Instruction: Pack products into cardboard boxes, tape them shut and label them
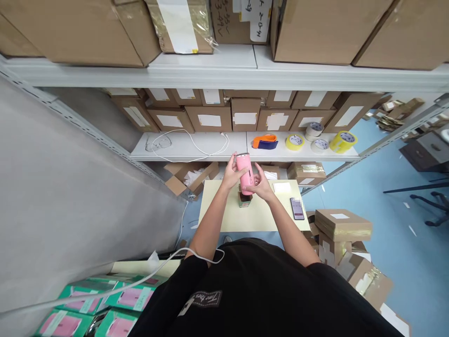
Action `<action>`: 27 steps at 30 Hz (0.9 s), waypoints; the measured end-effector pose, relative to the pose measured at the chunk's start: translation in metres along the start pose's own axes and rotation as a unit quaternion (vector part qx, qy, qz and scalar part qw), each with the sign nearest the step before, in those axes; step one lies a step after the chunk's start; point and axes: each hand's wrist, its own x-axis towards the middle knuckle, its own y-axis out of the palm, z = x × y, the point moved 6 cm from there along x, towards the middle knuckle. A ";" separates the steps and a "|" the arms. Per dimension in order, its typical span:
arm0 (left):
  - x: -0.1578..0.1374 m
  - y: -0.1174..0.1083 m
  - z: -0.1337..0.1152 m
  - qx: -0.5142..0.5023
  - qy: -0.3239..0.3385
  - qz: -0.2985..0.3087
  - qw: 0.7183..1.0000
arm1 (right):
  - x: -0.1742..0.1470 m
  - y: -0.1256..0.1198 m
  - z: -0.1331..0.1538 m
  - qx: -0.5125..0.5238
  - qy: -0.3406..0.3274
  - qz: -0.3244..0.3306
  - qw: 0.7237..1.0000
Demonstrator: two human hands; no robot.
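Hands meet on one smooth pink cylindrical tumbler with a dark rim (244, 164): the left hand (232, 176) grasps its left side, thumb laid across the front, and the right hand (263, 185) grips it near the lower end, some fingers raised along its right side. Tilted, the tumbler is held over the far half of a pale yellow rectangular bench (228, 219), about midway between the left and right edges. Just below it stands a small open-topped green and brown cardboard carton (244, 203); whether the two touch, I cannot tell. A flat white sheet (282, 187) lies by the far right corner, and a dark smartphone (297, 208) near the right edge. Beyond the far edge, a white shelf (238, 140) carries a thin white cable (201, 152) left of its middle, an orange and navy object (264, 142) right of it, and yellow and white tape rolls (335, 144) toward its right end. Brown cardboard boxes with white labels (245, 106) line its back edge
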 end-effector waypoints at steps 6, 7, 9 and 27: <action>0.001 0.000 -0.004 -0.031 -0.020 0.005 0.999 | -0.005 0.010 0.004 0.023 0.013 0.055 0.998; 0.001 0.000 -0.006 -0.027 -0.017 0.002 0.999 | -0.006 0.009 0.004 0.014 0.008 0.041 0.999; 0.002 -0.001 -0.008 -0.016 -0.016 -0.008 1.000 | -0.008 0.008 0.006 -0.001 -0.001 0.026 1.000; 0.004 0.007 -0.013 -0.033 -0.043 0.016 0.998 | -0.014 -0.004 -0.001 -0.021 -0.022 -0.025 0.999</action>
